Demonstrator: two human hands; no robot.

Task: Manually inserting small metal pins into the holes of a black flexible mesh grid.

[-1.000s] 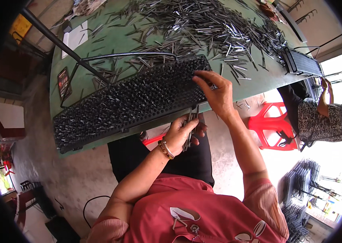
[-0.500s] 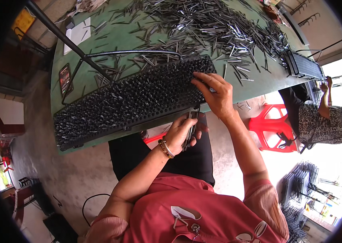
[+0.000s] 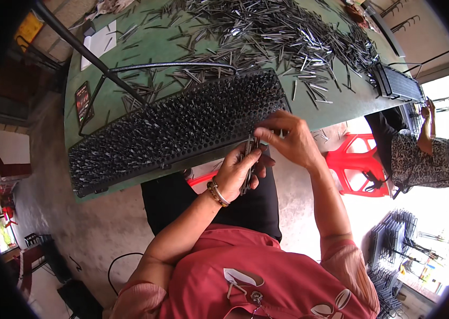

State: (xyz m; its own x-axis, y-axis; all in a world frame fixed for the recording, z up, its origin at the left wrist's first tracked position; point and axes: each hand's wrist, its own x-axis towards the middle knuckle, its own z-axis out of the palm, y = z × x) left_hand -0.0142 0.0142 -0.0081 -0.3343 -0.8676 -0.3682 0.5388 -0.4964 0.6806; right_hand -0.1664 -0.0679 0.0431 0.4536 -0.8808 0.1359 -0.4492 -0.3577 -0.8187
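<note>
Now I see my right hand (image 3: 293, 142) has drawn back from the middle of the black perforated tray (image 3: 176, 127) to its near edge, where it meets my left hand (image 3: 240, 173); the left one has barely shifted. The left grip is clenched around a bundle of thin metal pins (image 3: 248, 165), which stand up out of the fist. The right grip is pinched, fingertips touching the top of that same bundle, just against the tray's near rim. The tray lies on the green worktop (image 3: 91, 119), its holes mostly filled with pins. Beyond the grip, a heap of loose pins (image 3: 283, 32) spreads over the worktop. Far left of the grip lie a small dark card with red print (image 3: 82, 98) and, further off, a white sheet of paper (image 3: 99, 45).
</note>
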